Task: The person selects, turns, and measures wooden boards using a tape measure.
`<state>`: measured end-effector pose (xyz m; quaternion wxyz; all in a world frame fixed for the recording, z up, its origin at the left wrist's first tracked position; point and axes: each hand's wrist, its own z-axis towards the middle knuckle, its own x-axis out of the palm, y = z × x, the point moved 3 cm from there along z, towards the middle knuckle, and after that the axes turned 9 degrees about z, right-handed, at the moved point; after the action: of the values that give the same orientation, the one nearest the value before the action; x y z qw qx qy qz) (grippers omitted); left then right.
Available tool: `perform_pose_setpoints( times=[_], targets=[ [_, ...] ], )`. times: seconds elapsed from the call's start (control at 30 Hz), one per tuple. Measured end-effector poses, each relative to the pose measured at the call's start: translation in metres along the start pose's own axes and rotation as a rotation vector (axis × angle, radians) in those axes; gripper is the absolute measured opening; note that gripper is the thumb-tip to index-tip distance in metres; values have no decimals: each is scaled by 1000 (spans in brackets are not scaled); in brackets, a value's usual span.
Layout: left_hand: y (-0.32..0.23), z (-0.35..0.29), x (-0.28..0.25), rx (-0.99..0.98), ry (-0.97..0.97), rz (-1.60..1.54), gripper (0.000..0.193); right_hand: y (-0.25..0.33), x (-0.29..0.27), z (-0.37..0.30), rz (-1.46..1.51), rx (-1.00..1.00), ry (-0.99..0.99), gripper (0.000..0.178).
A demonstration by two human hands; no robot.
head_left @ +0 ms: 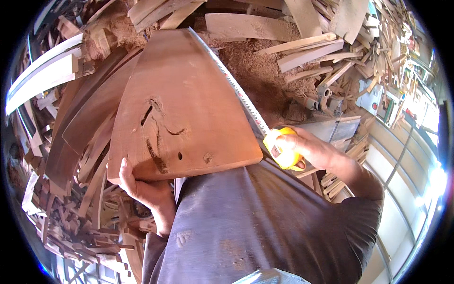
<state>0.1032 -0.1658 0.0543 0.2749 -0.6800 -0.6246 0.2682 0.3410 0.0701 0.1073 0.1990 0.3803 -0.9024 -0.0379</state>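
Offcuts and sawdust crowd the workshop behind a broad reddish plank [184, 109], braced against the person's body by the left hand [142, 187] clasping its near corner while the right hand [307, 149] grips a yellow tape measure [282, 152], its blade [231, 80] stretched along the plank's right edge.

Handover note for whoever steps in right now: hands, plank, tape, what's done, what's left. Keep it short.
Left hand: gripping the near lower-left corner of the wide reddish-brown wooden plank, fingers wrapped under its edge.
Right hand: closed on the yellow tape measure case at the plank's near right corner.
Metal tape blade: pulled out along the plank's right edge to about its far end.
Plank's near end sits against the person's body, over piled wood offcuts and sawdust.
Done: tape extended. Left: no pencil mark visible on the plank.
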Motion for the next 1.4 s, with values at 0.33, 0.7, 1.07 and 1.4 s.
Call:
perform_pose_setpoints(
  times=[0.33, 0.7, 1.07, 1.4],
  targets=[
    [4, 6, -11, -9, -53, -32, 59, -3, 0, -8, -71, 35, 12, 46],
    [3, 3, -11, 61, -53, 73, 64, -1, -6, -7, -42, 2, 23, 41],
    [8, 4, -6, 152, -126, 122, 51, -12, -15, 2, 174, -12, 14, 39],
    [1, -3, -1, 261, -115, 321, 59, -15, -24, 14, 360, 4, -89, 48]
  ],
)
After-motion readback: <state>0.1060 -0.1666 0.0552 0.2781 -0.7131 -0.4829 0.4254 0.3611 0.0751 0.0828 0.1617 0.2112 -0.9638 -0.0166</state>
